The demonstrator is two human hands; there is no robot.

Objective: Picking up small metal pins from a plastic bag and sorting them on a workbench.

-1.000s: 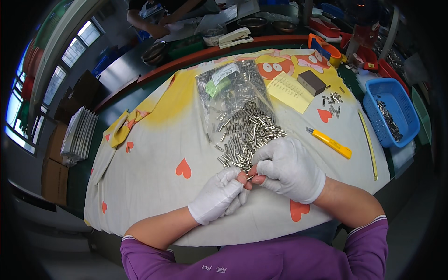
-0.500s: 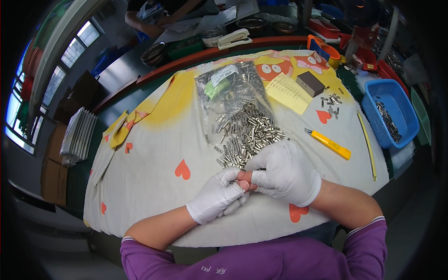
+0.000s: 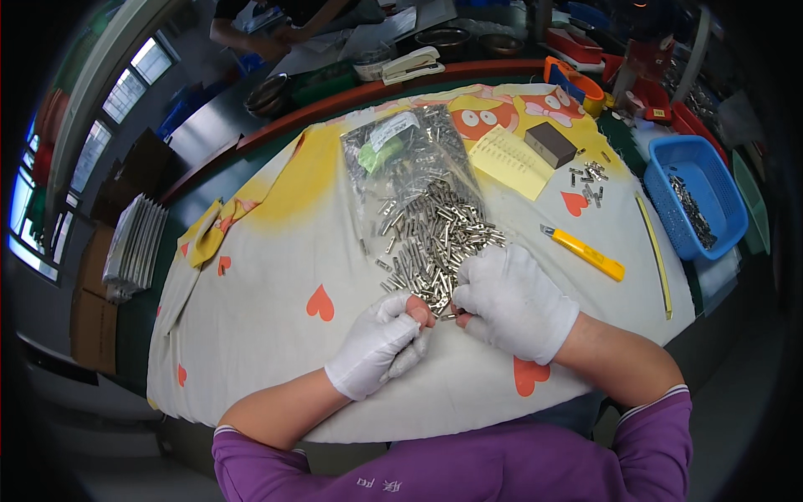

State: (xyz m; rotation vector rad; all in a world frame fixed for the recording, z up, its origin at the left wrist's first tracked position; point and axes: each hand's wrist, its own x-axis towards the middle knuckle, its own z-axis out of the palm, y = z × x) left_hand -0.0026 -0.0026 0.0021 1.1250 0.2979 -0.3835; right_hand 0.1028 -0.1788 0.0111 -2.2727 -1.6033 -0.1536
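Observation:
Both my hands wear white gloves with bare fingertips showing, just in front of a pile of small silver metal parts [image 3: 443,238]. My left hand [image 3: 376,347] is closed, its thumb and forefinger pressed together; anything inside is too small to make out. A small gap to the right, my right hand [image 3: 517,305] bends over the pile's near right edge with its fingers pinched. One small metal part [image 3: 447,317] shows at those fingertips. The pile spills from a clear plastic bag [image 3: 368,197], which holds more of the parts.
Right of the pile lie a yellow utility knife [image 3: 588,255], a yellow paper slip [image 3: 512,163], a dark block [image 3: 550,145] and a yellow strip [image 3: 654,255]. A blue basket [image 3: 726,222] with metal parts stands far right. Beyond the table, a person's arms [image 3: 272,42] show.
My hands, which were together at the fingertips, have come apart. The right hand has turned toward the pile; the left has drawn slightly left. The whole view has shifted a little.

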